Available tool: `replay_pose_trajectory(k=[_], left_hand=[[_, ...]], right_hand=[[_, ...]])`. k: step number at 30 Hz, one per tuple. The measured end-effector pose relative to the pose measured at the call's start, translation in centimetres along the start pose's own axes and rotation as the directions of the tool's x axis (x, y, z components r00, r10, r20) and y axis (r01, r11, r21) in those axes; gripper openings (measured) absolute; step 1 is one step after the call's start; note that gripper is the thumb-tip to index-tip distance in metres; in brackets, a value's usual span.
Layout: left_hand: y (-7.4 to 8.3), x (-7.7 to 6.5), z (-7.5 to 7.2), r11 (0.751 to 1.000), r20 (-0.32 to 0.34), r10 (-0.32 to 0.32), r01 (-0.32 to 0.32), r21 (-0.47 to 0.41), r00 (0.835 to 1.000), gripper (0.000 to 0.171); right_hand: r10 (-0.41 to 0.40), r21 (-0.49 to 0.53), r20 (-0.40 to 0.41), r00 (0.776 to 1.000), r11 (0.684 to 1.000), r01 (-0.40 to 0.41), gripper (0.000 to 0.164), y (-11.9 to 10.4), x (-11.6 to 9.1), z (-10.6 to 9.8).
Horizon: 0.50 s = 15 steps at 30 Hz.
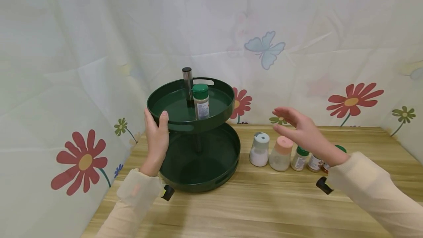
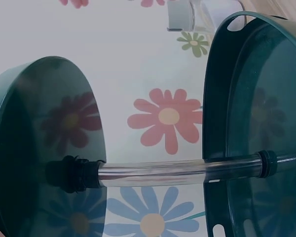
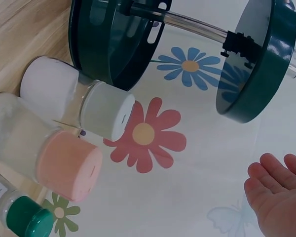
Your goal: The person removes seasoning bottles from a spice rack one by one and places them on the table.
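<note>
A dark green two-tier round tray stand (image 1: 191, 124) stands on the table, a metal post rising through its middle. On its upper tier, close to the front rim, is a green-capped spice jar (image 1: 201, 103). My left hand (image 1: 156, 139) touches the upper tier's left outer side, its fingers extended and its thumb at the rim. Over the row of jars, my right hand (image 1: 302, 131) is in the air with fingers extended and holds nothing. Beneath it are a grey-capped shaker (image 1: 259, 151) of white contents and a pink-capped shaker (image 1: 281, 155).
Right of the shakers stand several smaller jars, including a green-capped spice jar (image 1: 300, 159), partly hidden by my right forearm. The wooden table (image 1: 251, 208) ends at a flower-printed curtain (image 1: 297, 83) behind and at the left. The lower tier (image 1: 198, 164) bears nothing visible.
</note>
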State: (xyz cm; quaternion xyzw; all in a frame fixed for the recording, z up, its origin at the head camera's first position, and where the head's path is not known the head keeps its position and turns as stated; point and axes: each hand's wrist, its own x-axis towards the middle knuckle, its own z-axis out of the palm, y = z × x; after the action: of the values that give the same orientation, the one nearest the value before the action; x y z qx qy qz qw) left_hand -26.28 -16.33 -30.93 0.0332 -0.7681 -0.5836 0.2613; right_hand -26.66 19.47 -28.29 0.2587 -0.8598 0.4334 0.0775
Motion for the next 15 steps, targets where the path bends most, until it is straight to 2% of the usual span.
replay_pose_trajectory(k=[15], left_hand=[[-0.1, -0.2, 0.4, 1.0, -0.03, 0.0, 0.0, 0.008, 1.0, 0.079]], right_hand=[[-0.015, 0.034, 0.023, 1.0, 0.999, 0.014, 0.051, -1.6, 1.5, 0.7]])
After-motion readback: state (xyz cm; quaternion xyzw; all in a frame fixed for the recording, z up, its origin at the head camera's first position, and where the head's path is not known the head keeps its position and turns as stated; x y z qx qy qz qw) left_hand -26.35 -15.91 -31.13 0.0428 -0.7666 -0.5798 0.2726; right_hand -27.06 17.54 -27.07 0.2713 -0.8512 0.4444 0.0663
